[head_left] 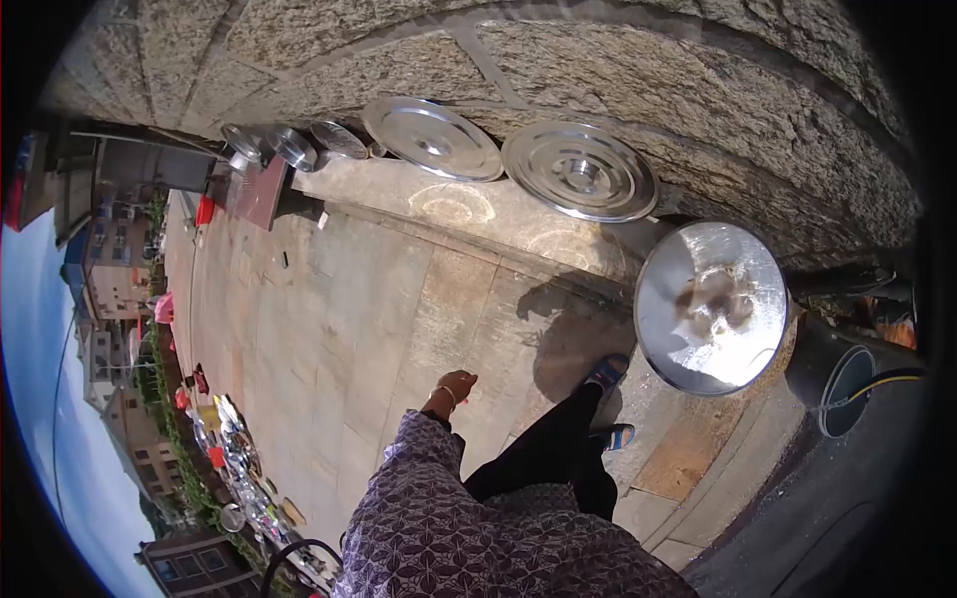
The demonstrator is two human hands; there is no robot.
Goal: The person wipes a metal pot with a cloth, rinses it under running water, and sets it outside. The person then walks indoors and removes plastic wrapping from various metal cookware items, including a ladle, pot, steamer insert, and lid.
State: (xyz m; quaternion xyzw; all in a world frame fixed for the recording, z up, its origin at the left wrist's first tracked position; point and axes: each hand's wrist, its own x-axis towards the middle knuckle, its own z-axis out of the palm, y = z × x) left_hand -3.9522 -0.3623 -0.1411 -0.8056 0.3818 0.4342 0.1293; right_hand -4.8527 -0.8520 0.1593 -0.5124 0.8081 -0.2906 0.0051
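My left hand [457, 384] hangs over the paved ground, its fingers curled in, with a bracelet at the wrist. I see nothing held in it. A tiny red spot shows beside the fingers, too small to name. My right hand is out of view. Ahead of my feet, a large shiny metal basin [713, 364] stands near the wall, apart from the visible hand. Brown patches show in its bowl, perhaps reflections. Two round metal lids, one nearer [581, 174] and one farther [431, 140], lean on the stone wall along a ledge.
Small metal pans [292, 149] and a reddish-brown board [262, 194] stand farther along the ledge [459, 204]. A dark bucket [847, 394] with a yellow-black hose [887, 377] is at the right. Piled goods [239, 448] lie across the paving at the left.
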